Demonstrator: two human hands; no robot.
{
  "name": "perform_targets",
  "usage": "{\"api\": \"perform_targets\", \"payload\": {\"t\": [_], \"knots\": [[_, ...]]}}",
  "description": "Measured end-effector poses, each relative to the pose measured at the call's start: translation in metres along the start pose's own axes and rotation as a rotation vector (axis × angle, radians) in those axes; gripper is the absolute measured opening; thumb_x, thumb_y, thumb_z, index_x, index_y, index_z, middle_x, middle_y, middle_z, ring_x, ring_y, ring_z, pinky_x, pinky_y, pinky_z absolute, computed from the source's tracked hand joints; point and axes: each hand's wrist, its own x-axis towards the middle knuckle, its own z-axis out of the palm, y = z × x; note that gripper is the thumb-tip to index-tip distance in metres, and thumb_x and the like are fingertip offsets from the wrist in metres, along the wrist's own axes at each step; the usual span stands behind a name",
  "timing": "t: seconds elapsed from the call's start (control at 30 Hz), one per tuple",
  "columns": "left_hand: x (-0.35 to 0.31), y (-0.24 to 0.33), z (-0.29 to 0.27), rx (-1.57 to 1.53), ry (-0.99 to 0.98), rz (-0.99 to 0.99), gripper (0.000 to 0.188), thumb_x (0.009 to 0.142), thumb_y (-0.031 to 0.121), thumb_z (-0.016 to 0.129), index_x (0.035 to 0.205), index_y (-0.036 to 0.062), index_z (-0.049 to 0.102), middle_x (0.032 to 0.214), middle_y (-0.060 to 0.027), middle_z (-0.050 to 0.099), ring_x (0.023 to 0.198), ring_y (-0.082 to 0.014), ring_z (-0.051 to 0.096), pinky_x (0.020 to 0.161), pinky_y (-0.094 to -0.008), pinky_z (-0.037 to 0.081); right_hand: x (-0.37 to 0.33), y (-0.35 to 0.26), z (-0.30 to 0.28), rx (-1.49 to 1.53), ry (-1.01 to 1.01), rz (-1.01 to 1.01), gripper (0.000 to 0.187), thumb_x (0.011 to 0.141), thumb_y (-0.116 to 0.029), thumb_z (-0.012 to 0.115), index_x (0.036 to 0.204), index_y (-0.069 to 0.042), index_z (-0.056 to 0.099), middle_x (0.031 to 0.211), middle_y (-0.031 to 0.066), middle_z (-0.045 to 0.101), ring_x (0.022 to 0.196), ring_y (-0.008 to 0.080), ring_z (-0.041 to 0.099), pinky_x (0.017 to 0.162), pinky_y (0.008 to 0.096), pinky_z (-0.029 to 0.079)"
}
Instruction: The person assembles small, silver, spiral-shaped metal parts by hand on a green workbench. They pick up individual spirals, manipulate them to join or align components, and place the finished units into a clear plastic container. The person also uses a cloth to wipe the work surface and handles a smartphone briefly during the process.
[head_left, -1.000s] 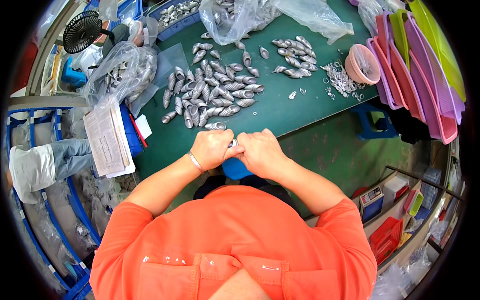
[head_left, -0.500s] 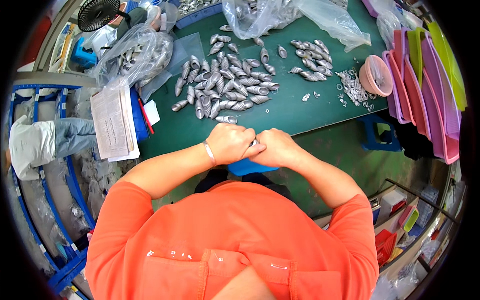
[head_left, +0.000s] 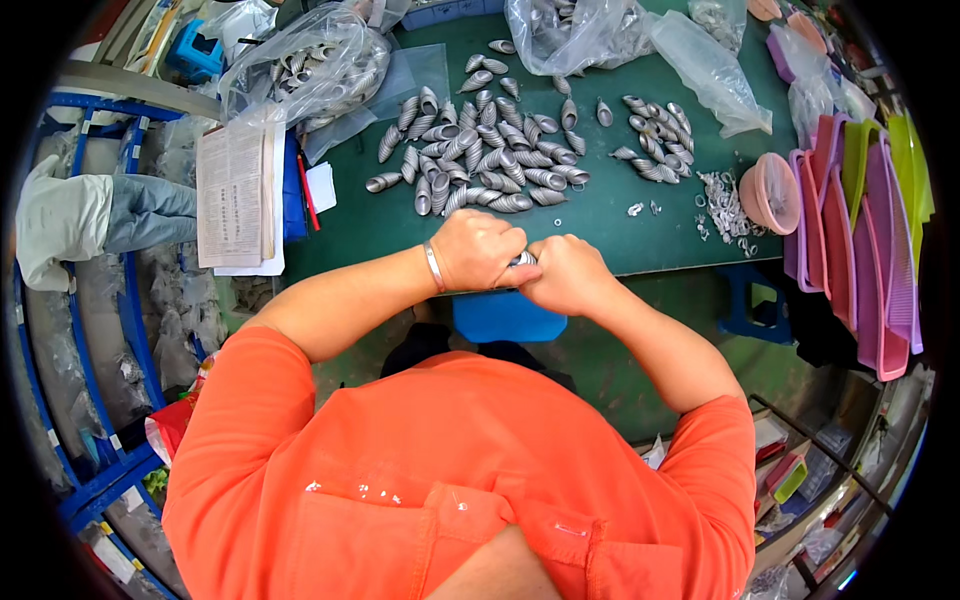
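My left hand (head_left: 474,252), with a band at its wrist, and my right hand (head_left: 572,276) meet at the near edge of the green table (head_left: 660,245). Both are closed around one grey ribbed tubular piece (head_left: 524,258), and only a small bit of it shows between the fingers. Just beyond them lies a large pile of similar grey ribbed pieces (head_left: 490,150) with slanted open ends. Farther right is a smaller group of grey ribbed pieces (head_left: 655,130).
Small pale rings (head_left: 725,205) lie beside a pink tub (head_left: 770,195), near stacked coloured trays (head_left: 865,230). Clear bags (head_left: 310,75) of grey pieces stand at the back. Papers (head_left: 238,195) and a red pen (head_left: 307,193) lie left. A blue stool (head_left: 508,317) is below the table edge.
The view has shifted, so the table and its piles appear farther right. My hands stay together on the ribbed piece, with slightly more of it showing between the fingers.
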Motion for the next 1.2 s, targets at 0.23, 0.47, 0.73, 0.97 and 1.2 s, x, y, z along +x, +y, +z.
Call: {"api": "perform_targets", "payload": {"t": [0.23,0.47,0.73,0.97,1.2], "knots": [[0.018,0.003,-0.022,-0.040,0.071,0.152,0.050,0.082,0.053,0.057,0.060,0.0096,0.045,0.055,-0.0063,0.045,0.047,-0.0245,0.050,0.043,-0.0342,0.040,0.011,0.018,-0.026,0.896,-0.795,0.121,0.018,0.078,-0.021,0.075,0.077,-0.005,0.067,0.070,0.0075,0.069,0.059,0.0115,0.064,0.051,0.0229,0.048],[0.012,0.000,-0.035,-0.075,0.019,0.280,0.049,0.082,0.052,0.058,0.060,0.0103,0.044,0.055,-0.0048,0.044,0.047,-0.0235,0.050,0.043,-0.0337,0.040,-0.001,-0.007,-0.008,0.967,-0.670,0.168,0.016,0.074,-0.017,0.073,0.073,-0.003,0.064,0.061,0.0058,0.063,0.052,0.0132,0.059,0.047,0.0234,0.045],[0.004,0.008,-0.039,0.037,-0.019,0.246,0.038,0.075,0.043,0.065,0.062,0.0115,0.047,0.054,-0.0039,0.044,0.046,-0.0214,0.050,0.044,-0.0332,0.041,-0.008,-0.020,0.020,0.268,-0.062,0.010,0.022,0.073,-0.021,0.065,0.066,-0.001,0.059,0.058,0.0112,0.059,0.053,0.0196,0.057,0.052,0.0344,0.045],[-0.005,0.014,-0.044,0.013,-0.006,0.240,0.038,0.075,0.043,0.064,0.058,0.0125,0.049,0.050,-0.0041,0.046,0.044,-0.0213,0.052,0.041,-0.0324,0.041,-0.012,-0.013,0.016,1.062,-0.562,0.113,0.007,0.061,0.000,0.059,0.058,-0.003,0.053,0.052,0.0070,0.050,0.043,0.0153,0.042,0.042,0.0318,0.032],[-0.014,0.039,-0.039,-0.036,0.045,0.001,0.029,0.072,0.029,0.064,0.059,0.0091,0.047,0.052,-0.0058,0.046,0.045,-0.0245,0.051,0.044,-0.0351,0.041,-0.022,-0.017,0.018,1.079,-0.528,0.171,0.011,0.059,0.001,0.058,0.058,-0.007,0.050,0.054,0.0018,0.048,0.042,0.0131,0.039,0.041,0.0288,0.026]]}}
